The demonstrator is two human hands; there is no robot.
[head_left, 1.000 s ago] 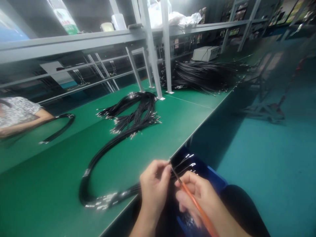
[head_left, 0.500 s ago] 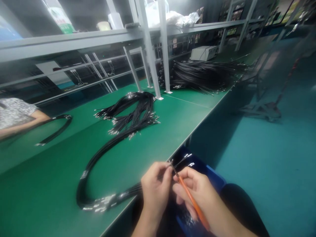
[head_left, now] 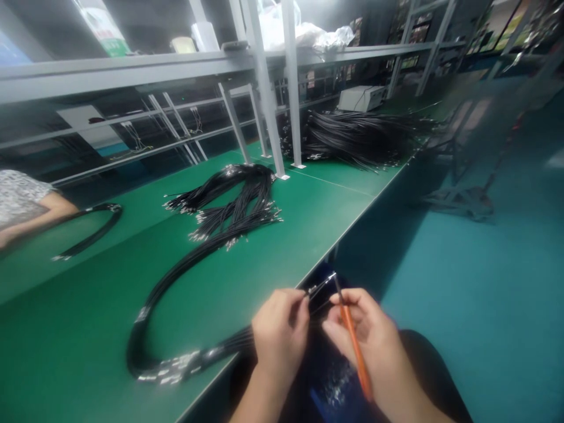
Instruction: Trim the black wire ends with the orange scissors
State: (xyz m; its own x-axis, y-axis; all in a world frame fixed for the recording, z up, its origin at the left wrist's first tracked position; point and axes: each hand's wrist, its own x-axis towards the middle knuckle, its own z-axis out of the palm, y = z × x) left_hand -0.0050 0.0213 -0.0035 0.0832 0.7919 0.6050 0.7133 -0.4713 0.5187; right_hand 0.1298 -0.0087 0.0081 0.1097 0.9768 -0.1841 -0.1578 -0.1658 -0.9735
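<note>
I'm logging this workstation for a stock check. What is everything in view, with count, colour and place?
workbench: one, green top, running from lower left to far right.
black wires: a few, metal-tipped, pinched by the left hand off the bench edge.
orange tool: one, thin, in the right hand, tip up near the wire ends.
wire bundle: one, black, looped across the near bench.
loose wire pile: one, black, mid bench.
far wire heap: one, black, far bench.
shelf frame: one, grey, above the bench.
grey box: one, far end.
co-worker's arm: one, patterned sleeve, far left.
left hand: fingers closed on the wires.
right hand: fingers closed on the tool.
</note>
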